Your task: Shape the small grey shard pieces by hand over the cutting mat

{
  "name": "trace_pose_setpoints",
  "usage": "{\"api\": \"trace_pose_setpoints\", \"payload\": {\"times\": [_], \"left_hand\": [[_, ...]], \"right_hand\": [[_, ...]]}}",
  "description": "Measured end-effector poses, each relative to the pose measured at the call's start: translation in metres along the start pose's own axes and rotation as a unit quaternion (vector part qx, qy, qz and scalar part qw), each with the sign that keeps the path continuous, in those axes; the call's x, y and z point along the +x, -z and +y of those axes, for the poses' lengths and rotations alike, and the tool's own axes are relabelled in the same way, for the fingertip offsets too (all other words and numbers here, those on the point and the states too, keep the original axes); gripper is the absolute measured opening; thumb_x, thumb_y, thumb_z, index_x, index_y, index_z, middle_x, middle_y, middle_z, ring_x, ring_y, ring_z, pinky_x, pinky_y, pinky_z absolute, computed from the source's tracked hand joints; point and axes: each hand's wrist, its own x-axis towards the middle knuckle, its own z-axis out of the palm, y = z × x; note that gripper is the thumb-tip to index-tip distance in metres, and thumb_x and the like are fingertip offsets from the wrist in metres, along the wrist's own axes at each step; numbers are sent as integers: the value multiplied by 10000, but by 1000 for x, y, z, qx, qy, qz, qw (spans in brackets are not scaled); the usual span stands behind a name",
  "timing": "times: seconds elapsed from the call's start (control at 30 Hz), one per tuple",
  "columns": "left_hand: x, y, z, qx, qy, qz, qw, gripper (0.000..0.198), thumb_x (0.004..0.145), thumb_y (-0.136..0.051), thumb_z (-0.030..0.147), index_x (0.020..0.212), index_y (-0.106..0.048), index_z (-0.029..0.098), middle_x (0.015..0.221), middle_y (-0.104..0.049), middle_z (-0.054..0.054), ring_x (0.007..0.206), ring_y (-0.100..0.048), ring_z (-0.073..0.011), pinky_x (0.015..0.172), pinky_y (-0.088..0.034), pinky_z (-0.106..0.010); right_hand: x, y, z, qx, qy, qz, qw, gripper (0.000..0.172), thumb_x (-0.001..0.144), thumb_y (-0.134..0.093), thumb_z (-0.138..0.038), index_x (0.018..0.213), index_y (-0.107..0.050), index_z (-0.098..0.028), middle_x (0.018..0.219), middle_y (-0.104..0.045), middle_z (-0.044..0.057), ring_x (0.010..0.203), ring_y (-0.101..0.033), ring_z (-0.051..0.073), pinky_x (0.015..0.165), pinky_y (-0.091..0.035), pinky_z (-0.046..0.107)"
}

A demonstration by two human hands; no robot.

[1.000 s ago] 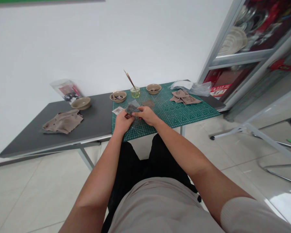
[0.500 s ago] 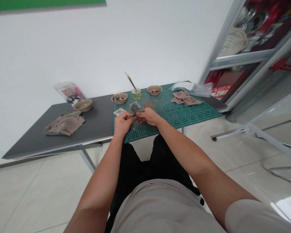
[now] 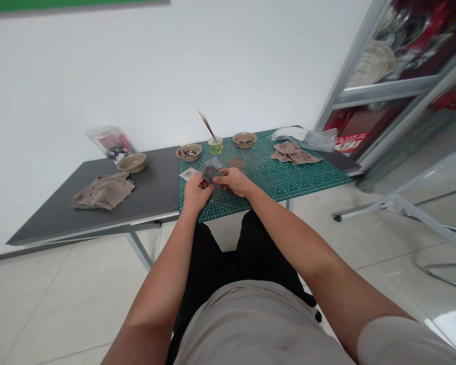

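Over the near part of the green cutting mat, the left hand and the right hand met, their fingers clenched in a pinch on a small dark grey piece. The piece was held just above the mat, though the view was too small to show exactly how the left hand gripped it. Just beyond the hands on the mat lay a white paper slip, a pale translucent square and a brown swatch. Along the mat's far edge stood a beige bowl of dark fragments, a glass jar of greenish liquid holding thin sticks, and a second beige bowl. Toward the mat's right end lay a crumpled taupe cloth and a plastic bag. Left of the mat, the grey desk carried another taupe cloth, a third beige bowl and a clear packet. Well right of the mat stood a glass-fronted cabinet.
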Motion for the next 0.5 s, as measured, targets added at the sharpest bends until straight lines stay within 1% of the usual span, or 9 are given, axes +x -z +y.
{"api": "trace_pose_setpoints", "payload": {"times": [0.07, 0.2, 0.27, 0.33, 0.4, 0.5], "left_hand": [[0, 0, -1, -15, -5, -8, 1000, 69, 713, -609, 231, 686, -559, 192, 642, -511, 28, 619, -457, -117, 591, -371, -241], [-1, 0, -3, -83, 36, -48, 995, 93, 734, -601, 250, 699, -531, 200, 583, -511, 46, 539, -467, -107, 561, -391, -238], [-1, 0, -3, -97, 48, -49, 993, 104, 737, -612, 268, 705, -538, 203, 564, -499, 53, 503, -452, -102, 538, -385, -237], [0, 0, -3, -84, 32, -24, 996, 130, 723, -640, 286, 686, -553, 199, 588, -505, 43, 543, -467, -108, 554, -388, -238], [1, 1, -3, -46, 9, -1, 999, 135, 712, -653, 288, 662, -573, 191, 626, -525, 26, 613, -487, -121, 593, -394, -242], [1, 2, 0, 3, -4, -16, 1000, 72, 734, -610, 247, 705, -635, 186, 675, -581, 5, 657, -511, -134, 624, -400, -251]], "right_hand": [[0, -1, 1, -2, -1, 7, 1000, 388, 586, -829, -451, 690, -619, -141, 569, -552, -33, 500, -469, 80, 476, -331, 220], [1, -2, 2, 14, -4, 24, 1000, 415, 560, -838, -464, 692, -615, -140, 573, -550, -36, 476, -439, 68, 452, -294, 215], [1, -2, 3, 20, -4, 24, 999, 426, 551, -843, -467, 709, -622, -139, 589, -559, -34, 482, -436, 66, 456, -295, 213], [1, -2, 2, 19, 3, 19, 1000, 430, 555, -842, -472, 734, -636, -141, 606, -567, -34, 500, -446, 67, 471, -316, 210], [0, -2, 0, 5, 10, 7, 1000, 426, 567, -835, -484, 732, -644, -141, 605, -569, -35, 511, -454, 70, 483, -336, 209], [-1, -2, -3, -40, 5, -23, 999, 415, 589, -820, -504, 671, -642, -139, 561, -560, -36, 498, -457, 75, 478, -350, 211]]}}
